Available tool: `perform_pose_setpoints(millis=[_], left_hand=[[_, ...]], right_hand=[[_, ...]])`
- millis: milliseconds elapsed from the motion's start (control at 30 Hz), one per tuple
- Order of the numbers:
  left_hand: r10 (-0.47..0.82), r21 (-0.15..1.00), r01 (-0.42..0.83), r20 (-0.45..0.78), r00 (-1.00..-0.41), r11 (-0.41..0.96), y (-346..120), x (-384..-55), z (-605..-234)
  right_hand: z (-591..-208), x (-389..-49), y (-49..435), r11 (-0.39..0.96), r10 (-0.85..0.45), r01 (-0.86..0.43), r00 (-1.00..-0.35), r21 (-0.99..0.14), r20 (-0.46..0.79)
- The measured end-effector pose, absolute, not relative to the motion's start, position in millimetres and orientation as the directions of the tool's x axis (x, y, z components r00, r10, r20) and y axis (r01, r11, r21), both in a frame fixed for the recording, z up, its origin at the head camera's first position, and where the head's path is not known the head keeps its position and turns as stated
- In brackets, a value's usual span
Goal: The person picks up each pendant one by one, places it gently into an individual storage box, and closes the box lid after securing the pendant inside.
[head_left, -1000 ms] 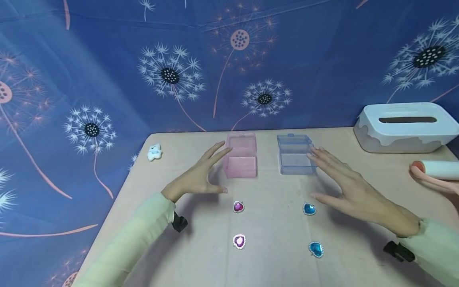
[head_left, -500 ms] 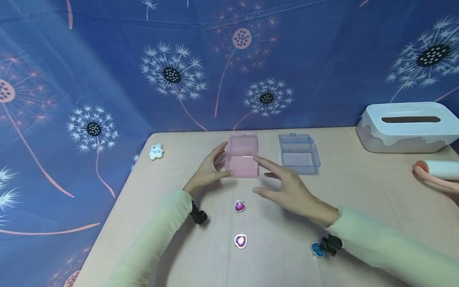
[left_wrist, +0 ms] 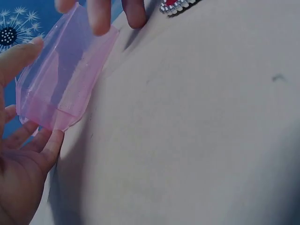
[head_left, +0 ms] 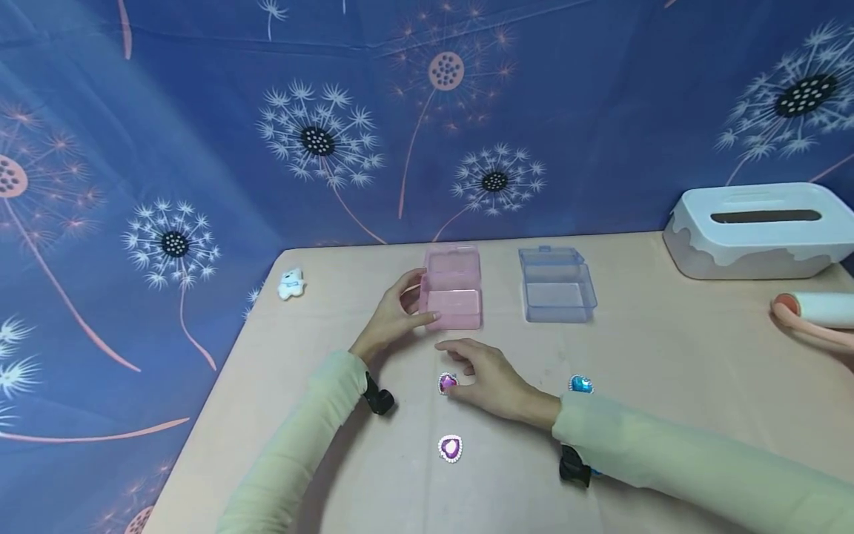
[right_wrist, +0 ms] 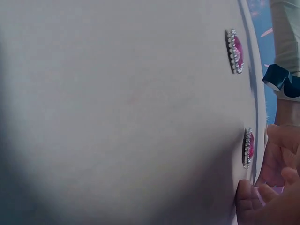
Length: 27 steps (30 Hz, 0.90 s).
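An open pink clear plastic box (head_left: 455, 300) stands at the back middle of the table. My left hand (head_left: 395, 310) grips its left side, thumb at the front corner; in the left wrist view its fingers (left_wrist: 52, 146) wrap the box wall. My right hand (head_left: 499, 384) reaches over a magenta heart gem (head_left: 445, 382) with a bead rim, thumb and fingers apart around it, the thumb overlapping the gem in the head view. A second purple-pink heart gem (head_left: 450, 448) lies closer to the front edge; the right wrist view shows it too (right_wrist: 236, 52).
An open blue clear box (head_left: 559, 297) stands right of the pink one. One blue heart gem (head_left: 581, 383) shows behind the right sleeve; another is mostly hidden by the wrist. A white bear figure (head_left: 290, 283), tissue box (head_left: 760, 230) and white roller (head_left: 823, 309) lie outward.
The left hand has moved right and taken hold of the pink box. My right hand has swung left from the blue box, then down to the upper magenta gem.
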<state>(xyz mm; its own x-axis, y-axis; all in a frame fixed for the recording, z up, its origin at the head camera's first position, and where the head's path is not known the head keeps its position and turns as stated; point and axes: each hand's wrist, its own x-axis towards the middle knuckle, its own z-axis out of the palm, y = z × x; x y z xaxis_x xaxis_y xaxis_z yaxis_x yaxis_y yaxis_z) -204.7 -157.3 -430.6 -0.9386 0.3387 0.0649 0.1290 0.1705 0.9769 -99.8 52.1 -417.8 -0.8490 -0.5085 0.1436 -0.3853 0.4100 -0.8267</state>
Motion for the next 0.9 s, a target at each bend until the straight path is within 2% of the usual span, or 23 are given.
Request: perform_pose_setpoints(millis=[233,400,600,900], left_hand=[[0.336,0.978,0.122,0.060,-0.940,0.167,-159,-206,-433],[0.360,0.981,0.110,0.046,-0.932,0.161,-157,-202,-421],[0.381,0.970,0.133,0.047,-0.923,0.203,-154,-197,-406],[0.371,0.962,0.149,0.056,-0.927,0.228,-157,-197,-410]], right_hand=[[-421,-102,51,0.445,-0.564,-0.436,-0.815,-0.782,0.134],[-425,-104,50,0.464,-0.607,-0.504,-0.780,-0.728,0.153],[-427,-108,51,0.452,-0.613,-0.505,-0.775,-0.736,0.155],[-427,-107,49,0.465,-0.633,-0.544,-0.756,-0.698,0.168]])
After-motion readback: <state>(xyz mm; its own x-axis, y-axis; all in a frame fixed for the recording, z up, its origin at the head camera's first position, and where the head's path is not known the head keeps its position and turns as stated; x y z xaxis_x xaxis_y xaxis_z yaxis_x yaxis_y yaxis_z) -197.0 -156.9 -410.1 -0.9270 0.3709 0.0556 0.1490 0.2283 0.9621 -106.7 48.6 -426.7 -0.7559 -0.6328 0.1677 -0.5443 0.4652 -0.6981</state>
